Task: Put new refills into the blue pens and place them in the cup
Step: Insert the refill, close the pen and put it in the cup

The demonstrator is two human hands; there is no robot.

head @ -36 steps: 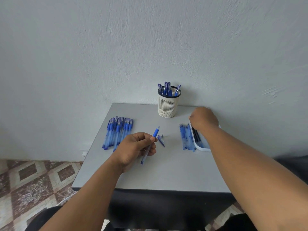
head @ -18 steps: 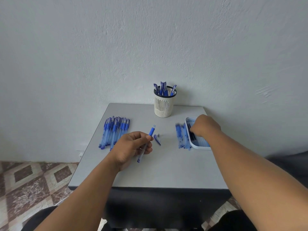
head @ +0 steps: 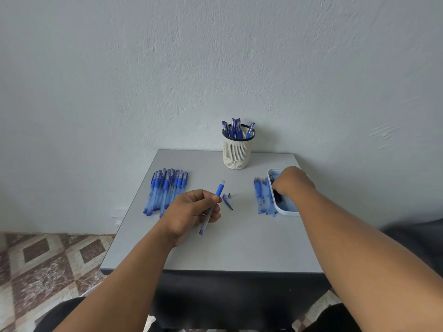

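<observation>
The left hand [head: 191, 212] is pinching an opened pen barrel [head: 212, 207] between thumb and curled fingers [head: 217, 200], the blue rubber grip and open mouth sticking out beyond the fingertips, the tail end pointing back below the palm. Just past those fingertips the cap [head: 227, 201] and a small metal tip [head: 229, 195] are lying loose on the table [head: 239, 248]. The right hand [head: 291, 182] is reaching into the white tray [head: 285, 212] of dark refills; its fingers are hidden under the knuckles, so I cannot tell whether they are gripping one. A refill is probably light, thin and bendy, so pinching it near the middle and guiding it straight into the barrel looks wise. The barrel seems stiff but smooth; the rubber grip is offering the surest hold. Used refills [head: 263, 197] are lying just left of the right hand, unfilled pens [head: 166, 190] beyond the left knuckles, and the cup [head: 237, 152] is standing far ahead.
</observation>
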